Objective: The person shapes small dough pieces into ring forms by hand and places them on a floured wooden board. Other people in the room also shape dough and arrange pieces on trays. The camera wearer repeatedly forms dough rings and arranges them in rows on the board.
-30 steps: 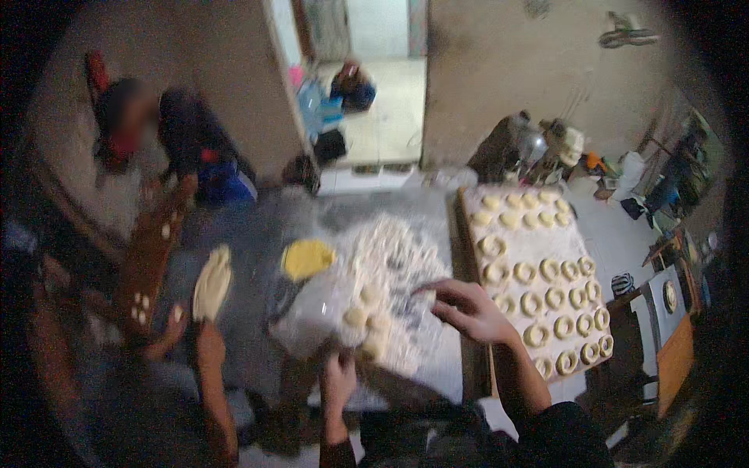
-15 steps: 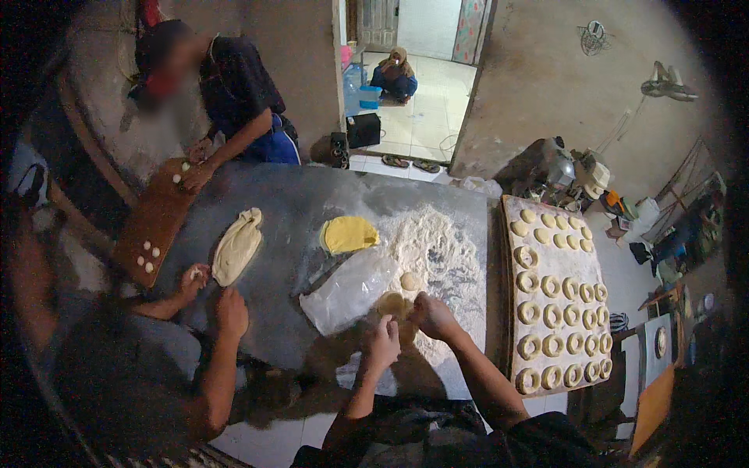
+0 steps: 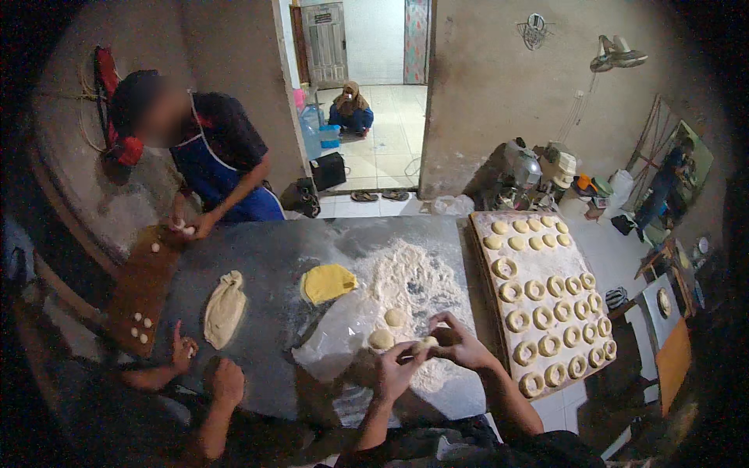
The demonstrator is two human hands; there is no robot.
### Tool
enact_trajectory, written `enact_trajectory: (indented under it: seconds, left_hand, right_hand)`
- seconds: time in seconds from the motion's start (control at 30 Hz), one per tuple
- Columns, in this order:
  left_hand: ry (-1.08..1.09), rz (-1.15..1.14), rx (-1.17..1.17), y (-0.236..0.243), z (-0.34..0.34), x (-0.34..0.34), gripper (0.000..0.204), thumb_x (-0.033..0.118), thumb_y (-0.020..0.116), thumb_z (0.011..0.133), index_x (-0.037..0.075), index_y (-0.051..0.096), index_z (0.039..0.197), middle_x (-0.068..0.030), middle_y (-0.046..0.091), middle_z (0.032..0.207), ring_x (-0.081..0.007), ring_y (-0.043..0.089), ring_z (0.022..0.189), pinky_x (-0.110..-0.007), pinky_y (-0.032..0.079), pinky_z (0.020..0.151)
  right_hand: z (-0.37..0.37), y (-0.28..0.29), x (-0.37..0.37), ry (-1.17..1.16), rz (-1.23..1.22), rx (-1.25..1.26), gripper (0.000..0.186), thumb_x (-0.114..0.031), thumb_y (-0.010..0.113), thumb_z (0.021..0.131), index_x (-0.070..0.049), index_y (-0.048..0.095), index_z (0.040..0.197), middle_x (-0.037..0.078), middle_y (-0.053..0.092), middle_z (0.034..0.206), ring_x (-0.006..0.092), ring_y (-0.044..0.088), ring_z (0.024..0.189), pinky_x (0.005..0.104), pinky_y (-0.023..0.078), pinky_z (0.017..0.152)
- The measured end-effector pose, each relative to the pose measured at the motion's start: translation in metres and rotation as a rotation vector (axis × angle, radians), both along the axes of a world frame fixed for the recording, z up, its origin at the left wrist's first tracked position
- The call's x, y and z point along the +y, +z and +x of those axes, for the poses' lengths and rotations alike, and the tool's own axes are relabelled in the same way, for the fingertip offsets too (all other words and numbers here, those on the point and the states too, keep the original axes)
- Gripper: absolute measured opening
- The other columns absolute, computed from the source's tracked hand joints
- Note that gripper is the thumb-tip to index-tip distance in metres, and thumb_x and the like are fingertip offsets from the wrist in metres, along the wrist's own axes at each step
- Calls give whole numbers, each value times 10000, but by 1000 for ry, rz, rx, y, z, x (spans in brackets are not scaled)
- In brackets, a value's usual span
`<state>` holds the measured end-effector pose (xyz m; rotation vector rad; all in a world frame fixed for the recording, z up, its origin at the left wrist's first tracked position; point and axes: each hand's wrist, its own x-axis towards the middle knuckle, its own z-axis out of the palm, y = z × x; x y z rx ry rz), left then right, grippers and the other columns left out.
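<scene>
Over the floured part of the table, my left hand point(image 3: 399, 370) pinches a small piece of dough point(image 3: 428, 342). On the other side of that piece, my right hand point(image 3: 462, 345) grips it low down, its upper fingers arched above. Just beyond my hands a round dough ball point(image 3: 394, 317) rests in the flour. Another dough round point(image 3: 381, 338) lies beside my left fingers. A clear plastic sheet point(image 3: 335, 331) lies crumpled to the left, partly under a flat yellow dough piece point(image 3: 328, 283). Loose flour point(image 3: 406, 273) spreads beyond the balls.
At right stands a floured board point(image 3: 538, 265) with rows of dough rings and several rounds. A long dough lump point(image 3: 225, 310) lies at left, near a co-worker's hands point(image 3: 226, 382). Another person point(image 3: 222, 156) handles dough by a brown board point(image 3: 129, 312). Someone crouches beyond the doorway.
My view has tilted upward. The dough round that was at my hands now lies on the table, and a small dough piece is between my fingers. The person at far left has straightened up.
</scene>
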<state>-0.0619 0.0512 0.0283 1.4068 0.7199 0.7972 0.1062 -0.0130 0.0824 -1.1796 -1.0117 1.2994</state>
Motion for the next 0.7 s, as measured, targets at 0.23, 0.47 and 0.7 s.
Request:
enact_trajectory:
  seconds: [0.23,0.47,0.7]
  left_hand:
    - [24,406,104,-21,35,-18,238,20,664,738,1,587,962,-123,576,805,-290,577,757,-384,468,688]
    - [26,213,-438,-14,59,-27,348,15,544,830,-2,413,1152,-120,516,883,-228,538,814,-355,465,741]
    - [62,-130,-190,-15,72,-40,372,330,486,923,32,458,1144,-115,557,813,-208,564,663,-337,458,607]
  right_hand:
    - [-3,-51,-5,-425,102,-520,514,-70,663,767,-35,417,1217,101,559,1012,174,549,928,315,442,773]
    - [7,-25,-38,-168,113,408,515,-270,605,830,-9,430,1238,56,592,909,169,562,884,307,414,820]
    - [2,-2,-32,-363,-111,-304,442,-408,439,931,-103,413,1250,100,589,798,206,591,699,323,478,722]
